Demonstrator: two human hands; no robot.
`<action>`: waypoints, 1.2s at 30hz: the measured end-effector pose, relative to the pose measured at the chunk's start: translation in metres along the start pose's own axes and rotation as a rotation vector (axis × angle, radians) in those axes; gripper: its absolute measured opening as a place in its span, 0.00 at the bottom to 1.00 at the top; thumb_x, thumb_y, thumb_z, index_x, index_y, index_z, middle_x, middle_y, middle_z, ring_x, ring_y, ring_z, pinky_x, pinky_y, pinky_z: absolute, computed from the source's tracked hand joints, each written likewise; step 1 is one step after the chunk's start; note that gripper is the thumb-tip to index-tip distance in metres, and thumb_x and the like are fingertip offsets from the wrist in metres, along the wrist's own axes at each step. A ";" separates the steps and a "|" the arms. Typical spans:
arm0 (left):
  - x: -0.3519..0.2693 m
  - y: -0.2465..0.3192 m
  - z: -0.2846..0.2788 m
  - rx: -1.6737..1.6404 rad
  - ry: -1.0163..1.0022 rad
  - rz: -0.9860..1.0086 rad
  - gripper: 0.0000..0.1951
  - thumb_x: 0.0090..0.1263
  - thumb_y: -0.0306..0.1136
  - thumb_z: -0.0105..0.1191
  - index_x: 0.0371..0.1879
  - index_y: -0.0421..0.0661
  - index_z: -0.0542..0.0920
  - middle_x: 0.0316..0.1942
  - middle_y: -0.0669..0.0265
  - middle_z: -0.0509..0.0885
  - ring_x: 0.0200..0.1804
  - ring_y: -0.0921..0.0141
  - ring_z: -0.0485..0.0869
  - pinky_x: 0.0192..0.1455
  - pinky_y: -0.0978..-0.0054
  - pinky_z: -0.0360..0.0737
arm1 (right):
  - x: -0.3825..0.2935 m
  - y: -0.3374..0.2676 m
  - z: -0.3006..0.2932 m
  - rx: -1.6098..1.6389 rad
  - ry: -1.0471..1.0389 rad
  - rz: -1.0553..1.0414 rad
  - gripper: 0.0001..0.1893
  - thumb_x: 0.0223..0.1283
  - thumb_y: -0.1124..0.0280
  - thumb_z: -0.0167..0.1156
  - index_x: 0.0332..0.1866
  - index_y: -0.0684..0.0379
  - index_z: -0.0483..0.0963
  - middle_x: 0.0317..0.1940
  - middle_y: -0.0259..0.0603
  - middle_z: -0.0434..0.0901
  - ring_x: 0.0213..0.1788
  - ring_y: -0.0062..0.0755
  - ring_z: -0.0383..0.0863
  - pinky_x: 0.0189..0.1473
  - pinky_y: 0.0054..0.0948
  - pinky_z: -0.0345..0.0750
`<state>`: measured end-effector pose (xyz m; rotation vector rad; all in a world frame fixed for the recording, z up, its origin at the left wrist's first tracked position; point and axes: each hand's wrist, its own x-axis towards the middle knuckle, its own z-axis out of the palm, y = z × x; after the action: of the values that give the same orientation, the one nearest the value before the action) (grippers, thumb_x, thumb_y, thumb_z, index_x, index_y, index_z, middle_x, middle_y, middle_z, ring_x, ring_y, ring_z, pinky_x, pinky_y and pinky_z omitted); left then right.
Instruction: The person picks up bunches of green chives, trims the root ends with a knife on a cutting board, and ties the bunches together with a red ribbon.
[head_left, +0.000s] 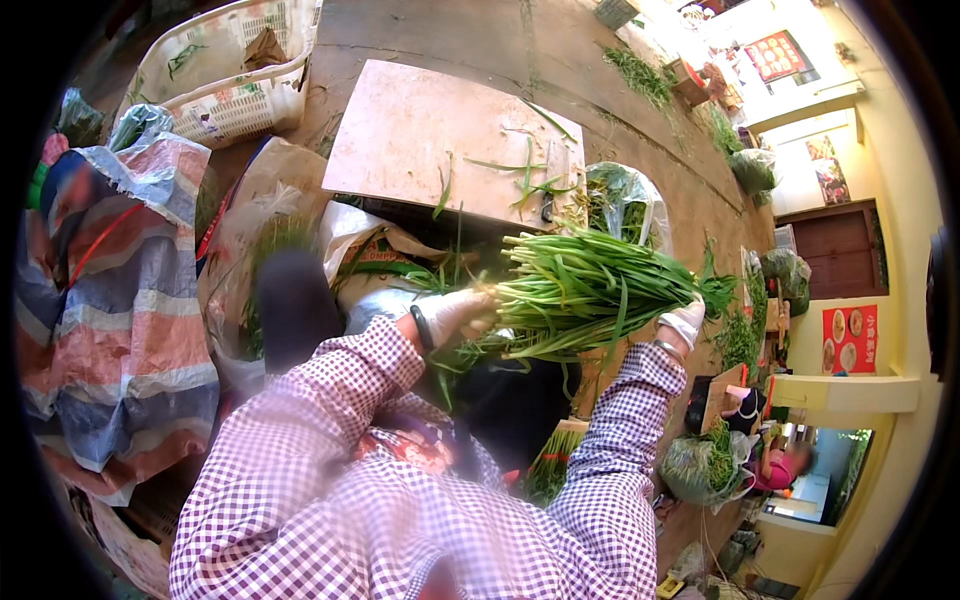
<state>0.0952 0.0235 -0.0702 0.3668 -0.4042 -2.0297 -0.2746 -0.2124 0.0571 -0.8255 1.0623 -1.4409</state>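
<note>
A thick bundle of green leafy stalks with pale cut ends (577, 289) spans the space before my chest. My right hand (681, 321), in a thin white glove, grips the bundle near its leafy end. At the pale stem ends is my left hand (459, 311), also gloved, with a dark bangle at the wrist. Its fingers are blurred, so whether they pinch any stems cannot be told. Beyond the bundle, a pale board (442, 135) carries loose leaves and trimmings. A knife with a dark handle (548, 204) lies at its near right corner.
Striped woven plastic sheeting (127, 300) and a white plastic basket (240, 112) are at the left. An open bag of greens (634, 202) stands right of the board. Further right, a bagged bundle (694, 469) is near a person in pink (780, 465).
</note>
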 end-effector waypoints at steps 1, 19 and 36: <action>0.005 0.002 -0.004 -0.095 -0.108 0.016 0.19 0.69 0.49 0.60 0.47 0.48 0.77 0.25 0.75 0.76 0.19 0.82 0.66 0.19 0.85 0.57 | 0.002 -0.002 -0.004 0.000 0.002 -0.009 0.16 0.70 0.63 0.49 0.45 0.65 0.78 0.43 0.50 0.84 0.43 0.46 0.84 0.52 0.45 0.81; 0.052 -0.001 -0.010 0.314 0.279 0.107 0.14 0.73 0.40 0.55 0.48 0.43 0.81 0.36 0.73 0.82 0.37 0.78 0.76 0.43 0.77 0.73 | -0.039 -0.018 0.081 0.133 0.085 0.080 0.13 0.70 0.64 0.52 0.43 0.62 0.78 0.41 0.49 0.84 0.42 0.46 0.84 0.48 0.46 0.83; 0.049 -0.049 -0.058 0.057 0.479 0.066 0.13 0.76 0.43 0.51 0.30 0.49 0.76 0.25 0.71 0.79 0.23 0.76 0.75 0.25 0.78 0.72 | -0.041 -0.046 0.077 0.149 0.140 0.001 0.13 0.68 0.63 0.55 0.46 0.62 0.78 0.44 0.46 0.84 0.45 0.45 0.83 0.52 0.45 0.80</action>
<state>0.0586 -0.0048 -0.1478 0.8400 -0.1724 -1.7946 -0.2141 -0.1850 0.1301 -0.6252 1.0448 -1.5742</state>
